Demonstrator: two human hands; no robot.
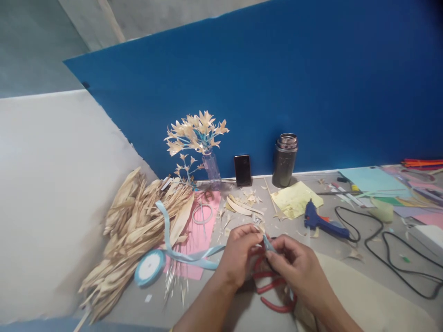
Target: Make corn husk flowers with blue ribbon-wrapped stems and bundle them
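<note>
My left hand (238, 253) is closed in a pinch, its fingertips at a small pale piece whose kind I cannot make out. Close beside it, my right hand (299, 265) pinches light blue ribbon (268, 243), which shows between the two hands. A longer stretch of blue ribbon (194, 258) runs left from behind my left hand to the ribbon spool (150, 268) on the table. Below my hands lie red-handled tools (268, 286), partly covered by my fingers. Pale husk flowers on blue stems (197, 131) stand in a clear bottle (211, 168) at the back.
A heap of dried corn husks (138, 230) lies left, beside pink paper (207, 230) with wires. Husk scraps, yellow paper (294, 198), a phone (242, 170) and a steel flask (285, 161) are behind. On the right, a blue glue gun (323, 223) trails a black cord (387, 240).
</note>
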